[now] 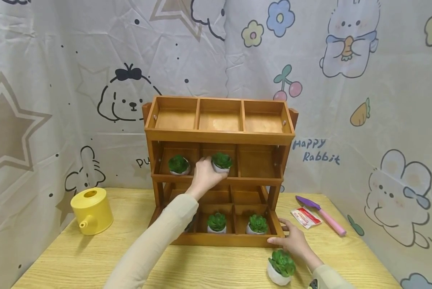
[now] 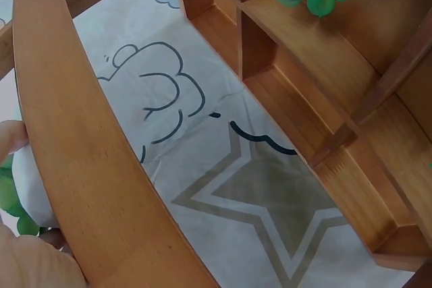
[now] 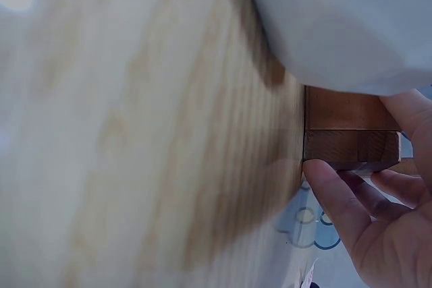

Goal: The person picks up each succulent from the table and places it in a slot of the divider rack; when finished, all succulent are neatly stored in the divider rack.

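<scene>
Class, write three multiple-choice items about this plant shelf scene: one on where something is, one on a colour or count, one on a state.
1. Where is the yellow watering can?
A. On the table, left of the wooden shelf
B. On the shelf's top tier
C. Beside the purple trowel

2. How many small potted plants are in view?
A. Three
B. Five
C. Seven

3. What is the left hand doing?
A. Lying flat on the table
B. Holding the watering can
C. Gripping a potted plant on the middle tier

Answers: 1 A, the can stands on the table left of the shelf. 2 B, two sit on the middle tier, two on the bottom, one on the table. 3 C, its fingers wrap the white pot.
</scene>
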The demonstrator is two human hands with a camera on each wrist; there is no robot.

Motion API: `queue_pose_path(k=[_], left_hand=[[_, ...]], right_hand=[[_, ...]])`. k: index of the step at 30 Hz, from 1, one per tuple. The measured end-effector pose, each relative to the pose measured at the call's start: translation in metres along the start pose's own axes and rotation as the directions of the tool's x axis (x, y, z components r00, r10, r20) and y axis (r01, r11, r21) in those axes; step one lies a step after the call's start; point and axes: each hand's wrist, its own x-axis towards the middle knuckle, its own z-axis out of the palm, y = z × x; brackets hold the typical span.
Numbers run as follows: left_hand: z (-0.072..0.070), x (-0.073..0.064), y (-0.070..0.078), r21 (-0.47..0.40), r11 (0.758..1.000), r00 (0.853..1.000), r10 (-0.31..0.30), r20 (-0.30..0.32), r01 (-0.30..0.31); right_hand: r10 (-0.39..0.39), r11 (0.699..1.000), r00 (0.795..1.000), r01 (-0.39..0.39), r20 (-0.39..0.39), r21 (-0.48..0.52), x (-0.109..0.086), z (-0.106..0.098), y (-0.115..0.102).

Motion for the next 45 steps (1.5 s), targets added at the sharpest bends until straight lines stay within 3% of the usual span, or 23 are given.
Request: queue_pose_path(k=[8, 21, 26, 31, 45], left_hand=[[0.0007, -0.0008, 0.0000, -0.011, 1.000, 1.000, 0.010, -0.029, -0.010], [-0.0013, -0.0006, -0.0010, -0.027, 1.000, 1.000, -0.008, 0.015, 0.009], [-0.0026, -0.0006, -0.0024, -0.050, 0.999, 0.999, 0.019, 0.040, -0.017], [-0.0032, -0.0012, -0.0034, -0.061, 0.997, 0.999, 0.047, 0.025, -0.045], [-0.0046, -0.0027, -0.0041, -0.043, 0.998, 0.999, 0.044, 0.022, -0.043]], right_hand=[[0.016, 1.000, 1.000, -0.016, -0.002, 0.014, -0.0005, 0.0008, 0.0016], [0.010, 1.000, 1.000, -0.010, 0.003, 0.004, 0.0002, 0.0002, 0.0004], [0.019, 1.000, 1.000, -0.019, 0.001, 0.007, 0.0003, 0.0004, 0.0006], [0.020, 1.000, 1.000, -0.020, 0.002, 0.003, 0.0001, 0.0002, 0.0010], [0.026, 1.000, 1.000, -0.026, 0.005, 0.001, -0.0015, -0.0003, -0.0005]])
